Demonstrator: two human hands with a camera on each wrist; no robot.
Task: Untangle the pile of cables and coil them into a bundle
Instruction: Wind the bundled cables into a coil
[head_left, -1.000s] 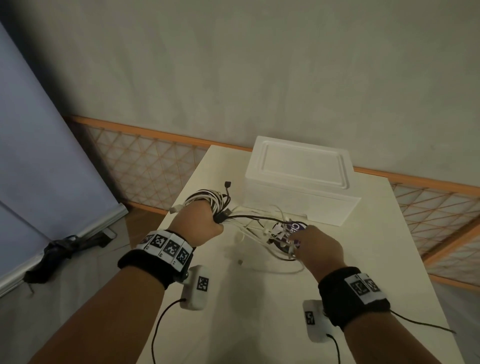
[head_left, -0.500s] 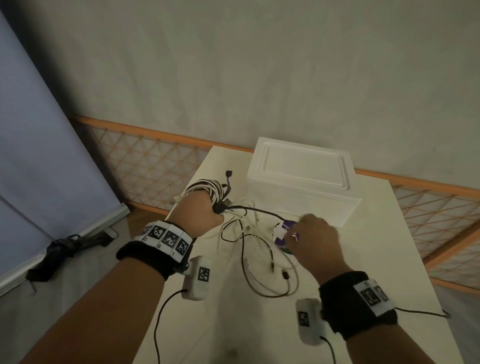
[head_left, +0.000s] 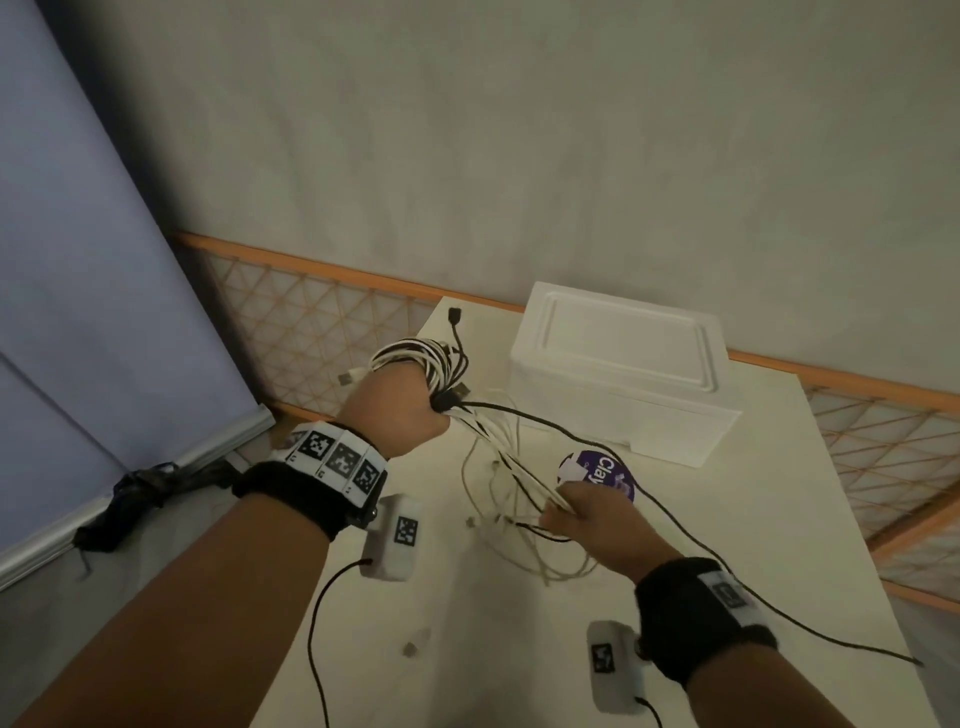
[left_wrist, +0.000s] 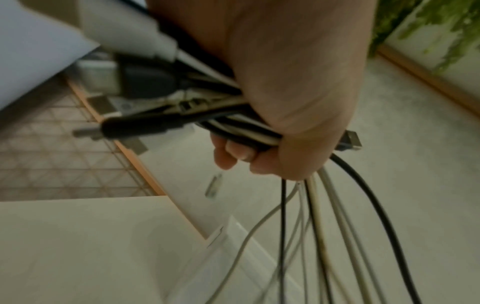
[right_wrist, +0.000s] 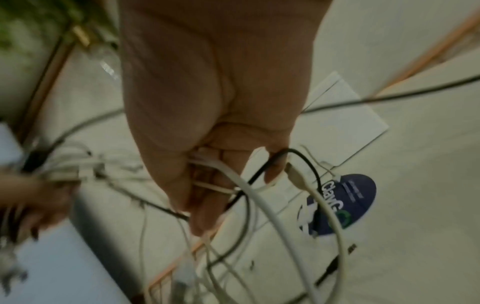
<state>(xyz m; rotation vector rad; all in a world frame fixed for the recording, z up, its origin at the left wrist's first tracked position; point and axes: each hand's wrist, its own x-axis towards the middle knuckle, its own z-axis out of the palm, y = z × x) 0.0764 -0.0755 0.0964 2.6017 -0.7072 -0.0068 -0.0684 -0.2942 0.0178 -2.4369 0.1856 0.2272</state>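
Left hand (head_left: 397, 410) raised above far-left part of worktop (head_left: 727, 545), fist clenched round coiled bundle (head_left: 421, 364) of black and white cables; several plug ends stick out of fist. Right hand (head_left: 592, 525) lower, above worktop centre, fingers (right_wrist: 205, 207) curled, pinching loose strands (head_left: 498, 457) stretched taut from left fist. Strand count: cannot tell, tangled. Slack loops hang toward worktop. One white box (head_left: 623, 364) at far edge. One purple round sticker (head_left: 597, 473) just beyond right hand.
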